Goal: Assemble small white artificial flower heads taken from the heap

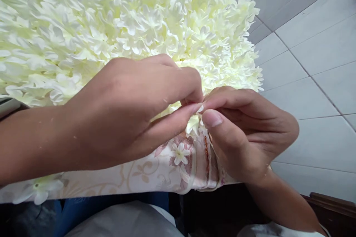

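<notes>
Filling the upper left and centre of the frame we have a great mound of cream artificial flowers (125,18), heaped on a table under a floral-printed tablecloth (155,172); grey floor tiles (314,66) run down the right side. Our left hand (122,118) reaches in from the left edge, our right hand (250,137) from the lower right, and the two meet at the centre. Both are nearly closed, fingertips pinched together on a small cream blossom (194,122) at the near edge of the mound. We judge the step to be working one blossom by fingertip, pulling apart or pressing on, we cannot tell which; what follows calls for a fine, steady pinch. One loose flower (41,189) lies at lower left. No writing or brand shows.
</notes>
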Tool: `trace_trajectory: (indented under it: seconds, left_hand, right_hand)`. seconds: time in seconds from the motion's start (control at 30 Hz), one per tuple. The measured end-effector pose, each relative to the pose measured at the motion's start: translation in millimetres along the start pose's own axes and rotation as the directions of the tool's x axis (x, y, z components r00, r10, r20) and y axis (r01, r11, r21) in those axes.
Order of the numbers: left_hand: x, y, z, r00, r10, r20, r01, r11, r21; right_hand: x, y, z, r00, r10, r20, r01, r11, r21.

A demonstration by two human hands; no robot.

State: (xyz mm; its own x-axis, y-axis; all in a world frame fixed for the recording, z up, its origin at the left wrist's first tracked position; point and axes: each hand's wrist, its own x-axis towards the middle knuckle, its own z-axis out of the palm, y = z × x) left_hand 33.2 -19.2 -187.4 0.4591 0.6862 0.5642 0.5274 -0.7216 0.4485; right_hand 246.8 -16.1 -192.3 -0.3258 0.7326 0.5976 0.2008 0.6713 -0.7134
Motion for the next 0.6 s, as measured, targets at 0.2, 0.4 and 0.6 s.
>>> trace_trajectory:
  seconds: [0.2,0.4,0.6]
  left_hand:
    - [-3.8,-0.3,7.2,0.995,0.083,0.051,-0.088,0.991,0.101]
    - [-9.1,0.7,6.3,0.996,0.088,0.024,-0.091,0.986,0.140]
    - [-3.7,9.8,5.0,0.997,0.019,-0.075,-0.007,0.987,0.160]
  right_hand:
    - [-0.7,-6.4,1.1,0.995,0.080,0.058,-0.079,0.997,-0.010]
    - [1.2,-2.7,1.0,0.994,0.008,0.107,-0.006,1.000,-0.015]
    - [1.9,0.6,-0.1,0.989,-0.040,0.139,0.037,0.999,0.024]
